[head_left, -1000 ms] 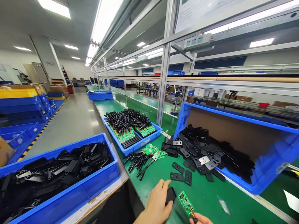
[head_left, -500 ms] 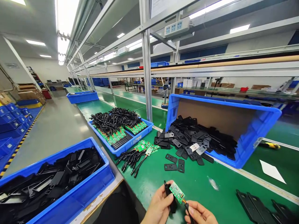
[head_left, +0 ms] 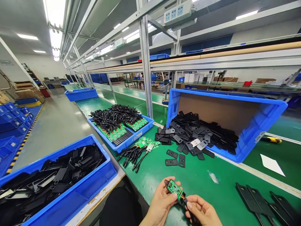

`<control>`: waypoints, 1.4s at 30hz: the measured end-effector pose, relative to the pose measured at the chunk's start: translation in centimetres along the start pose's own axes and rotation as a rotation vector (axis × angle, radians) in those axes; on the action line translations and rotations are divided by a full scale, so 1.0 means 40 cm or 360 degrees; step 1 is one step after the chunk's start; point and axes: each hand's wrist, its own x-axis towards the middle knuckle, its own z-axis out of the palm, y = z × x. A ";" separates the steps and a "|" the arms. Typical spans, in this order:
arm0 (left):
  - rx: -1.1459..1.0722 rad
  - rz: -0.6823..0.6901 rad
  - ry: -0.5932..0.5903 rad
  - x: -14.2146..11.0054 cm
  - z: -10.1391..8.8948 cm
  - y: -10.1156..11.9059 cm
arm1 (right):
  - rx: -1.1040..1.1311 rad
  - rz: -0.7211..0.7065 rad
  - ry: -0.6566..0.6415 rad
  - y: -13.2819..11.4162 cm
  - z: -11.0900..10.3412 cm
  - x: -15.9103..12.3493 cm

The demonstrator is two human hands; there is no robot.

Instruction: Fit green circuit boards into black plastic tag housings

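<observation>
My left hand (head_left: 164, 201) is closed round a black plastic housing (head_left: 167, 182), its thumb on the lower edge of a green circuit board (head_left: 174, 188). The board lies face up in the housing. Coloured wires run from its near end into a black cable (head_left: 191, 213). That cable is pinched in my right hand (head_left: 201, 208), close to where the wires enter the housing. Beyond my hands, several flat black covers (head_left: 171, 162) lie on the green bench top. Left of them is a loose bunch of circuit boards with black cables (head_left: 141, 152).
A blue tray (head_left: 122, 147) holds rows of cabled boards. At the left stands a blue bin (head_left: 110, 166) of black housings. A tipped blue crate (head_left: 246, 150) spills black covers. Several black cabled units (head_left: 251, 199) lie at right, near white paper (head_left: 272, 164). A metal post (head_left: 146, 69) rises behind.
The circuit board has gone from tilted above the black housing to lying in it. My right hand has followed with the cable, and the housing has turned face up. The view has shifted slightly.
</observation>
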 end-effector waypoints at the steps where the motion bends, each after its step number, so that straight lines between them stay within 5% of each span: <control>1: 0.0006 -0.0003 -0.0005 -0.001 0.001 -0.001 | -0.0011 -0.0015 0.0000 0.000 0.001 -0.001; 29: 0.0180 0.0075 0.0219 -0.005 0.023 -0.023 | -0.0427 0.0010 -0.0221 0.015 -0.009 -0.006; 33: 0.0231 0.0094 0.0155 -0.012 0.021 -0.029 | -0.0550 -0.0005 -0.0222 0.023 0.000 -0.005; 38: 0.0188 0.0051 -0.0151 -0.018 0.009 -0.019 | -0.0386 0.0150 -0.0246 0.003 -0.004 0.002; 42: 0.0232 0.0090 -0.0062 -0.010 -0.007 -0.004 | -0.0342 0.0091 -0.0242 -0.018 -0.011 -0.008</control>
